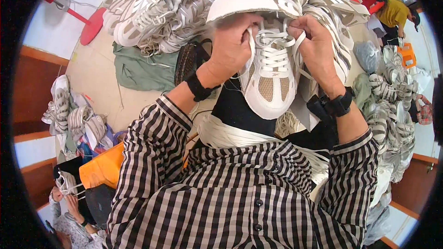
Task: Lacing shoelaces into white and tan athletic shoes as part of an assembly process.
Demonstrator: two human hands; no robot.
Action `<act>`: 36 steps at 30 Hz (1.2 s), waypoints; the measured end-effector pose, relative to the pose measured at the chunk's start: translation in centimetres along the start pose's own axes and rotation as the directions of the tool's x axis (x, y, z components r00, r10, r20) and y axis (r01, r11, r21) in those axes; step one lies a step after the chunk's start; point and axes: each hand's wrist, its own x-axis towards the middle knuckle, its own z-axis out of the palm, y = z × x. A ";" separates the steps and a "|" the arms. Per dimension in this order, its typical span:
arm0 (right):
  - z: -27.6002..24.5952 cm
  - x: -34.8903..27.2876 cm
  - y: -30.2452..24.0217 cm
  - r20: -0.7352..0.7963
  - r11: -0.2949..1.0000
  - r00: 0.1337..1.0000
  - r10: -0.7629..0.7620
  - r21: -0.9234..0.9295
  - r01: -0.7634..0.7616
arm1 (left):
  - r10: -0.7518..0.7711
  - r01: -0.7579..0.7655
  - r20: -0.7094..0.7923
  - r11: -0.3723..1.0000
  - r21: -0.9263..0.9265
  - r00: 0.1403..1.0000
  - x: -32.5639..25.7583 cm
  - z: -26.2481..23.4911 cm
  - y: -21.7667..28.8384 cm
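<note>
- While you look down, one white sneaker sits between your two hands, toe pointing toward your chest – smooth white panels, two tan mesh patches on the toe, a thick white sole at the far end.
- Its flat white laces cross the tongue in a ladder of several rows; the exact count blurs under your fingers.
- Your left hand closes over the shoe's left side, fingers curled tight around the collar and the lace end there.
- Your right hand pinches a lace end at the top right eyelets, fingers narrow and bent, thumb pressed against them.
- Both wrists carry one black band each, and your sleeves are black-and-grey checked cloth.
- A bundle of loose white laces lies across your lap, just below the shoe – flat, ribbon-like strips.
- Beyond the shoe rises a heap of matching white-and-tan sneakers, too tangled to count.
- One orange plastic stool stands at your left, and a green cloth lies crumpled on the floor.
- At lower left, another person's hands hold a sneaker.
</note>
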 end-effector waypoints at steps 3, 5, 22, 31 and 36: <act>-0.3 0.1 -0.2 0.026 0.965 0.990 -0.137 -0.223 0.139 | 0.085 -0.089 0.052 0.992 0.086 0.995 0.5 0.3 0.1; -0.6 0.0 -0.4 0.046 0.967 0.991 -0.123 -0.218 0.130 | 0.103 -0.113 0.080 0.984 0.141 0.991 0.9 0.4 0.3; -1.3 -2.4 -5.1 0.393 0.790 0.808 -0.439 -0.260 0.555 | -0.195 0.197 0.129 0.980 -0.006 0.972 0.7 -0.9 -0.1; -0.3 1.5 -3.6 0.184 0.816 0.886 -0.425 -0.347 0.463 | -0.288 0.289 0.243 0.957 0.033 0.926 1.6 -1.5 -0.9; 0.3 2.5 -3.3 0.399 0.771 0.885 -0.238 -0.477 0.422 | -0.366 0.376 0.260 0.927 0.010 0.894 1.8 -1.8 -0.4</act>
